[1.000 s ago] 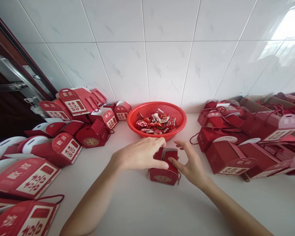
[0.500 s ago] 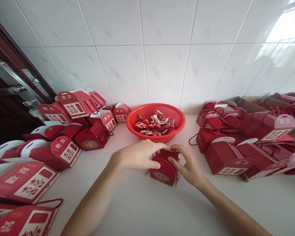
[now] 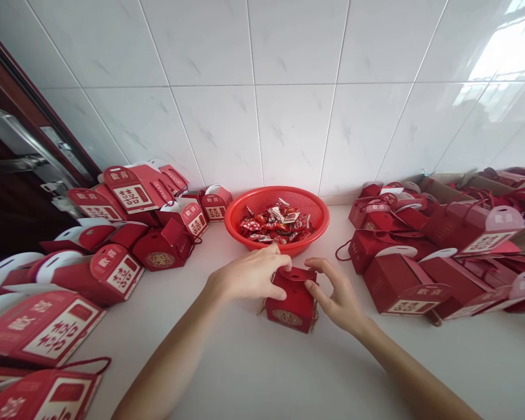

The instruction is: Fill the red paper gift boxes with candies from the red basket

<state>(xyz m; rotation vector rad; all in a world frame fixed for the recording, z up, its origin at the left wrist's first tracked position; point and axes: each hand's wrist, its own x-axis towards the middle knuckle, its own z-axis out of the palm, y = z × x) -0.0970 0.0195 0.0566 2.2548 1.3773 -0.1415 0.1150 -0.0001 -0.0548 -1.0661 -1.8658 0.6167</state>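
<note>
A small red paper gift box (image 3: pixel 291 306) with a round gold emblem low on its front stands upright on the white counter. My left hand (image 3: pixel 251 277) grips its upper left edge, the thumb lying on the front and the fingers behind the top. From the right, my right hand (image 3: pixel 335 291) pinches the box's top right corner between thumb and fingers. The top flap, which has a slot in it, is folded over between my two hands. Cord shows at both lower sides of the box. Some fingertips are hidden behind the flap.
Just behind the box, a red plastic basket (image 3: pixel 277 189) holds wrapped candies (image 3: pixel 284 219). Several red boxes (image 3: pixel 118 274) crowd the left side by a door handle (image 3: pixel 26 140). More red boxes (image 3: pixel 402 286) are piled at right. A tiled wall (image 3: pixel 295 128) closes off the back.
The slotted top flap, upright before, now lies folded down across the box top. Both hands have stayed at the box with only small finger shifts.
</note>
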